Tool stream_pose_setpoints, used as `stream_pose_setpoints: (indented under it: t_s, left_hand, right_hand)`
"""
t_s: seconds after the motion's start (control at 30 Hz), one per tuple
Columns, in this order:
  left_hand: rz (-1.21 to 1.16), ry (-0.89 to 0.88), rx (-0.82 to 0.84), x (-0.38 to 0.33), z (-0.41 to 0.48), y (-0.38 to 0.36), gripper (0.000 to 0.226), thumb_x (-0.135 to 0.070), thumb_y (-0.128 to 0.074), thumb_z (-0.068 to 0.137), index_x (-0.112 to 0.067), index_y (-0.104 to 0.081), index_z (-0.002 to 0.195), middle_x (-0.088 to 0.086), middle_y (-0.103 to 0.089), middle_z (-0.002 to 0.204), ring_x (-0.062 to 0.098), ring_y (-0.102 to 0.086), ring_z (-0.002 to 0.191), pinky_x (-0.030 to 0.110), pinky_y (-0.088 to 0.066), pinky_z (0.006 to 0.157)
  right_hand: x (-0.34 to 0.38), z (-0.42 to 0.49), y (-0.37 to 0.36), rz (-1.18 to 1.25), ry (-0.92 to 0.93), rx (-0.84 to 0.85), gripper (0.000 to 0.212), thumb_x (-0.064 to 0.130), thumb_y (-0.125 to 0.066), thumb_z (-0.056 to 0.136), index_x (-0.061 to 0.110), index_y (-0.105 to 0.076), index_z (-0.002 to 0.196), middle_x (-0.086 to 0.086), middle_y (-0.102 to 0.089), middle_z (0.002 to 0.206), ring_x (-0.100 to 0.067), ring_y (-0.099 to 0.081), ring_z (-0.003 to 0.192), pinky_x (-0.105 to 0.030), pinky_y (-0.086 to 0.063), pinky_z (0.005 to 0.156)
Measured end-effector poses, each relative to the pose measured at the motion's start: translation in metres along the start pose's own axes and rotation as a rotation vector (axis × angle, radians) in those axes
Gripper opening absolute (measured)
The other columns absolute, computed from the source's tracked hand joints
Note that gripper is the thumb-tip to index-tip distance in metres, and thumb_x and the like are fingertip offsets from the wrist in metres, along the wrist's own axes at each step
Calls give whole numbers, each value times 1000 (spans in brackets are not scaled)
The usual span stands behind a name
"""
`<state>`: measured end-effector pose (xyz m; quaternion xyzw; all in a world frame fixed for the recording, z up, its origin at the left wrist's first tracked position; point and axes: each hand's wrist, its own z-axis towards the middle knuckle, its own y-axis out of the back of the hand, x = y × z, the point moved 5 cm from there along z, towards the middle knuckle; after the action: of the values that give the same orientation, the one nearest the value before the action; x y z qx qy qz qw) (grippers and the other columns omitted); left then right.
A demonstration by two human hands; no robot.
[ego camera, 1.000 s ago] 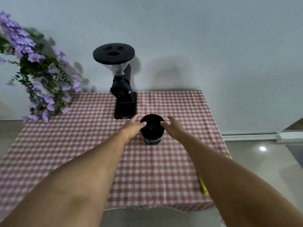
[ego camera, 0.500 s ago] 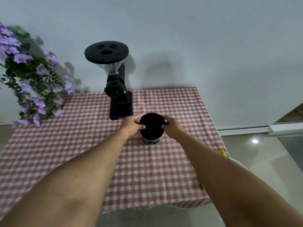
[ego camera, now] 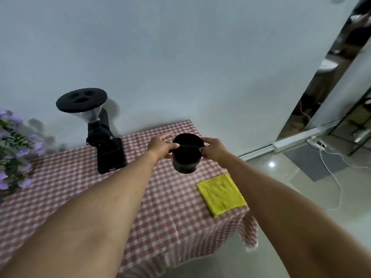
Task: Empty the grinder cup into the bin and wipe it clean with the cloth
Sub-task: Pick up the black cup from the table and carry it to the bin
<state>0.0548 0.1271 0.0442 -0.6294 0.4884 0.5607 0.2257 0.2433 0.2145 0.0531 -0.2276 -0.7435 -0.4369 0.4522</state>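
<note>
We reach both bare arms forward, forearms converging. Our left hand (ego camera: pixel 161 146) grips the grinder cup (ego camera: pixel 185 159) from its left side, and our right hand (ego camera: pixel 213 148) grips the opposite side, both thumbs at the rim, fingers curled round the wall.

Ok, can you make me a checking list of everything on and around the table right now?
Surface: table covered by a red-and-white checked tablecloth.
Job's things: black grinder cup held over the table; yellow cloth lying flat near the table's right corner; bin: nothing seen.
Clutter: black coffee grinder at the back left; purple flowers at the far left.
Hands: left hand and right hand grip the cup's rim from opposite sides.
Cables: white cable trailing over the floor on the right.
Surroundings: plain pale wall behind; grey mat on the shiny floor.
</note>
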Motion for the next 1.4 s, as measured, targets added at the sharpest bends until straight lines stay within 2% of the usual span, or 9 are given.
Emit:
stream_pose_setpoints:
  t_s: [0.07,0.23,0.4,0.53,0.73,0.93,1.07,1.27,1.4]
  left_hand:
    - [-13,-19,49,-15,-4,-26,69,-6,-78,84,-17,-52,147,17,-72,117,19,-66,76,21,-55,45]
    - [81,-91,229,-51,-23,-109,52,-12,-66,96,-19,-53,146,9,-65,111,19,-63,83,27,-57,55]
    - [148,-61,374,-73,-34,-190,57,-23,-67,97,-22,-48,151,11,-62,108,16,-58,68,32,-58,57]
    - [72,-53,397,-92,-37,-247,60,-13,-72,92,-18,-50,148,8,-64,92,15,-59,67,32,-61,63]
    - [59,-62,422,-114,-31,-336,58,-7,-74,89,-18,-58,143,5,-65,86,15,-60,70,38,-59,82]
    - [75,-56,432,-123,-20,-406,55,-6,-73,89,-20,-59,140,1,-61,79,15,-55,70,45,-56,93]
    - [84,-32,447,-115,-5,-434,56,-8,-74,89,-20,-59,141,5,-64,84,20,-58,78,46,-56,94]
    - [93,13,482,-98,31,-458,55,-10,-74,90,-22,-59,141,8,-62,96,21,-55,84,39,-56,83]
    - [102,53,505,-86,69,-468,55,-10,-74,89,-22,-59,141,9,-60,93,21,-52,79,33,-53,73]
  right_hand:
    - [-9,-13,31,53,-23,-55,50,-8,-50,87,11,-58,132,-2,-54,63,-4,-50,40,-17,-46,44]
    - [-38,-44,108,114,-48,-156,60,-8,-53,85,19,-52,139,-9,-51,70,-19,-50,55,-31,-50,59]
    - [-68,-69,178,121,-54,-215,59,-8,-52,88,20,-52,139,-13,-54,78,-23,-51,64,-32,-52,64]
    - [-96,-82,236,126,-83,-259,57,-6,-54,90,23,-52,139,-13,-59,86,-26,-57,74,-35,-58,74]
    - [-143,-84,314,165,-149,-321,53,-4,-58,90,16,-52,138,-8,-56,87,-19,-59,70,-25,-55,62]
    - [-187,-72,366,96,-195,-338,43,-2,-55,91,11,-60,132,-3,-56,79,-19,-53,68,-28,-49,62]
    - [-210,-58,381,44,-212,-352,42,1,-55,91,17,-62,129,0,-58,81,-19,-52,67,-29,-47,59]
    - [-243,-21,383,87,-288,-337,42,0,-52,93,18,-61,130,-6,-59,88,-21,-55,74,-29,-53,60]
    - [-260,13,381,190,-378,-407,41,-6,-51,90,13,-66,123,-8,-56,75,-23,-52,65,-34,-52,66]
